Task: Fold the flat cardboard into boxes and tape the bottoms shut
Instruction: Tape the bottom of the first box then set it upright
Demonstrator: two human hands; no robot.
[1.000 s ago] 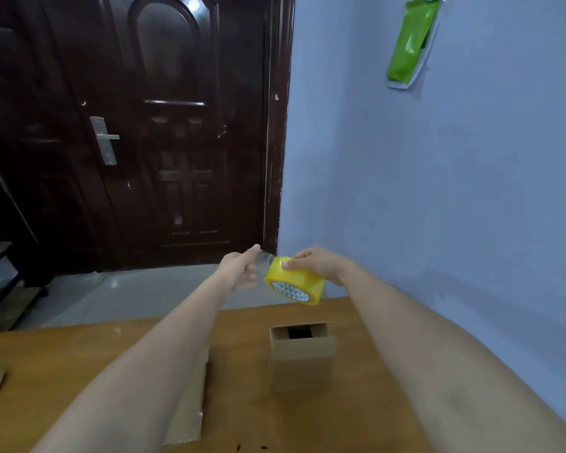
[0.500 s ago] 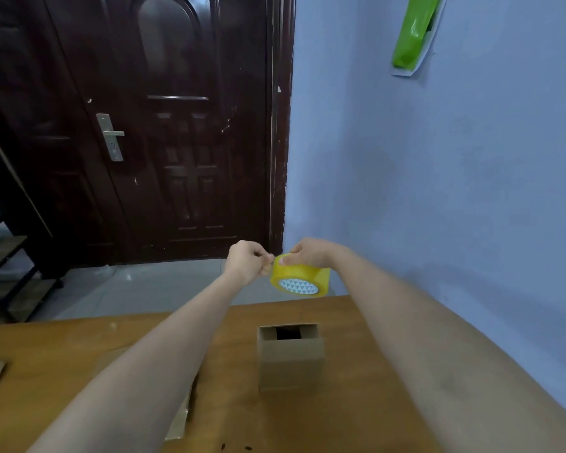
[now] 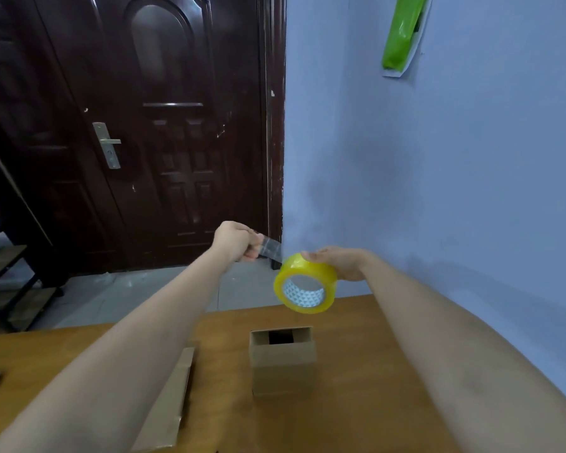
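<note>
Single head-worn view, facing forward and down, table (image 3: 356, 322) near

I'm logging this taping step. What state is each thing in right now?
Tape roll: held up in right hand.
Tape strip: pulled out, pinched by left hand.
Box: folded, standing on table, top flaps not fully shut.
Flat cardboard: lying unfolded.
Door: closed.

- Left hand (image 3: 239, 240): bare, with no glove, ring or watch showing.
- Right hand (image 3: 339, 262): bare too.
- Both forearms run unsleeved from the lower frame corners, no wristbands visible.
</note>
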